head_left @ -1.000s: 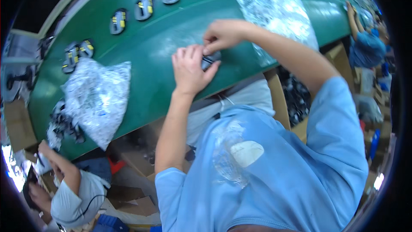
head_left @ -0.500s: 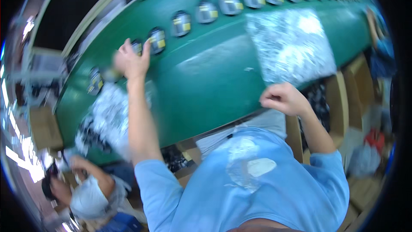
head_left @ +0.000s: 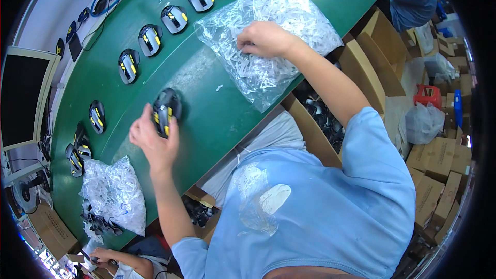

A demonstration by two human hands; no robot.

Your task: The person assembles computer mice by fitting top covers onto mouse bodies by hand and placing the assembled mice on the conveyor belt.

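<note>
My left hand (head_left: 156,144) grips a black computer mouse (head_left: 168,104) with yellow side buttons, thumb on one side and fingers on the other, over the green bench. Above a large clear plastic bag (head_left: 305,18) of small whitish translucent parts is my right hand (head_left: 266,40), its fingers curled together and touching the bag or its contents. Whether a part is between those fingertips is hidden. Beyond my hands runs a row of similar mice, the closest a grey-and-black mouse (head_left: 128,65). Farther left sits another mouse (head_left: 96,117).
A second bag of clear parts (head_left: 116,191) lies on the bench (head_left: 206,119) at lower left, beside dark pieces. Open cardboard boxes (head_left: 356,64) stand against the near edge. A monitor (head_left: 28,98) is at far left. Co-workers sit at upper right (head_left: 411,0) and lower left (head_left: 129,263).
My left hand has brought a mouse from the row toward me. My right hand has moved from the bench's near edge onto the large bag. The view has turned leftward.
</note>
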